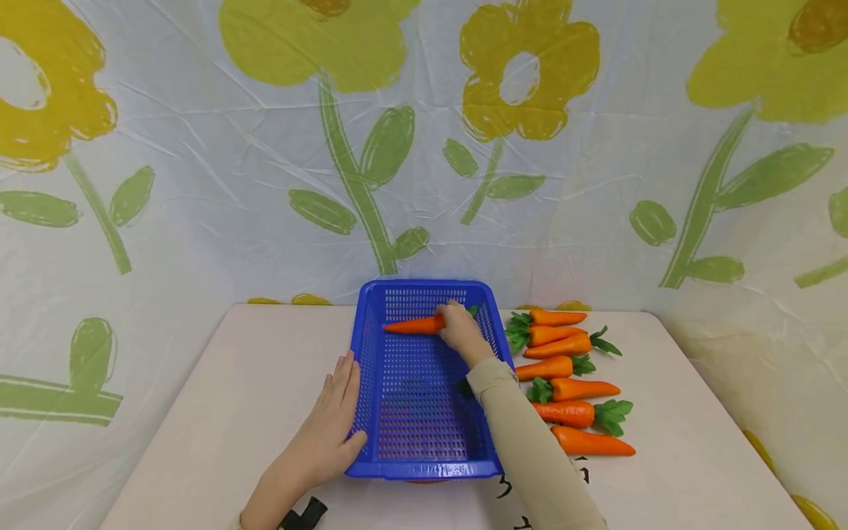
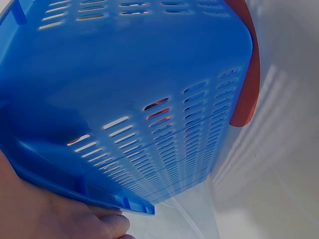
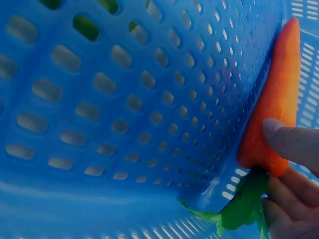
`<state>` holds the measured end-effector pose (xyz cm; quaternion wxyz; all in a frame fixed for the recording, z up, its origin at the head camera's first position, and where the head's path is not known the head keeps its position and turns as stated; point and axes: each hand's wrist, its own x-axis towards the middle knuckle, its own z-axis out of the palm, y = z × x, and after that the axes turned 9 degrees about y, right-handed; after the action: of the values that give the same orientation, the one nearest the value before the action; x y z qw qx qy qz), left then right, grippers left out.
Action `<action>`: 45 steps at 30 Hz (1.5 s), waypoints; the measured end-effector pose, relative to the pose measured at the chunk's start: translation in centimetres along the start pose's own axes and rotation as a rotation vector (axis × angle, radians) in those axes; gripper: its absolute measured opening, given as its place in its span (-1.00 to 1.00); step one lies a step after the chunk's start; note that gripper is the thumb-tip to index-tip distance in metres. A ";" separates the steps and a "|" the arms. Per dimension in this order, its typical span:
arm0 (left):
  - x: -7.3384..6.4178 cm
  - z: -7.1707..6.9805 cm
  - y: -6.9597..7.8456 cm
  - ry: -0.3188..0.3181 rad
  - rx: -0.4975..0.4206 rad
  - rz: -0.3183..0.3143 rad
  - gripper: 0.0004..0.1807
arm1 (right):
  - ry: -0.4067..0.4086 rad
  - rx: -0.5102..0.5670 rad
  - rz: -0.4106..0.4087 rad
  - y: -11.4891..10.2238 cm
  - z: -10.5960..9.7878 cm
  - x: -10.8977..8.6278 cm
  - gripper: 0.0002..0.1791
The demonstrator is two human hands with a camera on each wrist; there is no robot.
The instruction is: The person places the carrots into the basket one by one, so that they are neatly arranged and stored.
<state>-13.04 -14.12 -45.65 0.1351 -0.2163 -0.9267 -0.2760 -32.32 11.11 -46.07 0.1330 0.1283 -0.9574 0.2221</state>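
In the head view my right hand (image 1: 458, 328) reaches into a blue perforated plastic basket (image 1: 424, 470) near its far end. It grips an orange carrot (image 1: 412, 326), lying crosswise with its tip to the left. The right wrist view shows the thumb and fingers around the thick end of the carrot (image 3: 276, 109), beside the green leafy top (image 3: 244, 204). My left hand (image 1: 329, 430) rests along the basket's left side, fingers straight and thumb at the near left corner. From below, the left wrist view shows that hand (image 2: 60, 214) against the rim.
Several carrots with green tops (image 1: 563, 368) lie in a column on the pale table (image 1: 278, 368), right of the basket. An orange-red piece (image 2: 246, 94) shows beneath the basket. A flower-printed cloth (image 1: 252, 184) hangs behind the table. Dark markings (image 1: 506, 486) lie near the right sleeve.
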 end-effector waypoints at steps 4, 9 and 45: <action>0.0 -0.1 0.1 -0.004 -0.008 -0.001 0.06 | 0.004 0.000 -0.006 0.1 0.2 -0.1 -0.70; -0.1 -0.2 0.1 -0.007 -0.012 0.001 0.05 | -0.002 0.006 0.000 0.0 0.1 -0.1 -0.70; -0.1 -0.1 0.0 -0.006 -0.013 0.007 0.05 | 0.263 0.446 -0.106 -4.1 -13.0 -1.9 -0.56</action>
<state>-12.95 -14.18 -45.63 0.1319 -0.2211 -0.9245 -0.2810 -26.72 13.84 -33.83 0.2363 0.1744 -0.8512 0.4351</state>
